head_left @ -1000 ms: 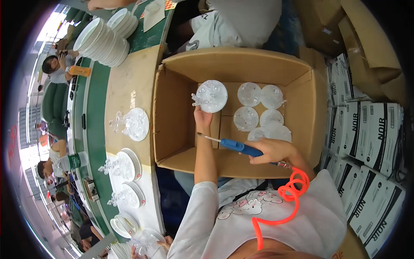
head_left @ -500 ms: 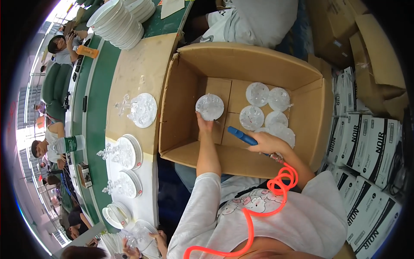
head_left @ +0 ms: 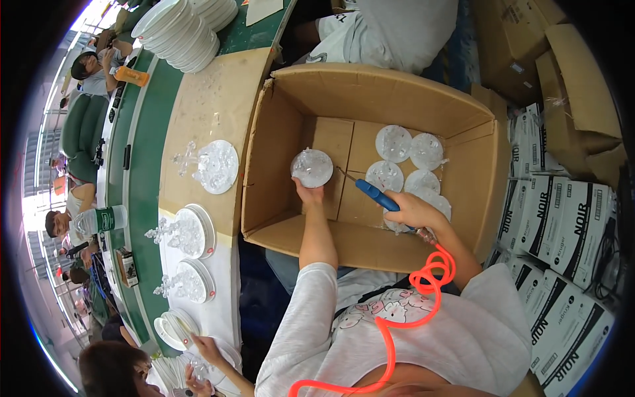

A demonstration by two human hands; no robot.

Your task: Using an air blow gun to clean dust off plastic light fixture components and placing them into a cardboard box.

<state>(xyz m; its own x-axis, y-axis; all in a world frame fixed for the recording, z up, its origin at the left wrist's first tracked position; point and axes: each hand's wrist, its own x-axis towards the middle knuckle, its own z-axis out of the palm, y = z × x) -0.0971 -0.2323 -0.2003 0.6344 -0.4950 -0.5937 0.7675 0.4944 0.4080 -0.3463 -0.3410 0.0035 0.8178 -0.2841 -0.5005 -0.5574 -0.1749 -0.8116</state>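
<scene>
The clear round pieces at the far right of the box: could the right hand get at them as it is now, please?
Probably not freely: the right hand is closed around a blue tool, though the clear pieces lie uncovered just beyond it.

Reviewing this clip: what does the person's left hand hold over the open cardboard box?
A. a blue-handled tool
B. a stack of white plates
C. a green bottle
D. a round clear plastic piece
D: the left hand grips a round clear plastic piece over the cardboard box, while the right hand holds the blue-handled tool.

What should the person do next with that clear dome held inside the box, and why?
Probably lower the clear round plastic dome in the left hand onto the bare floor of the cardboard box, beside the domes already lying there; the right hand holds the blue-handled tool near it.
</scene>
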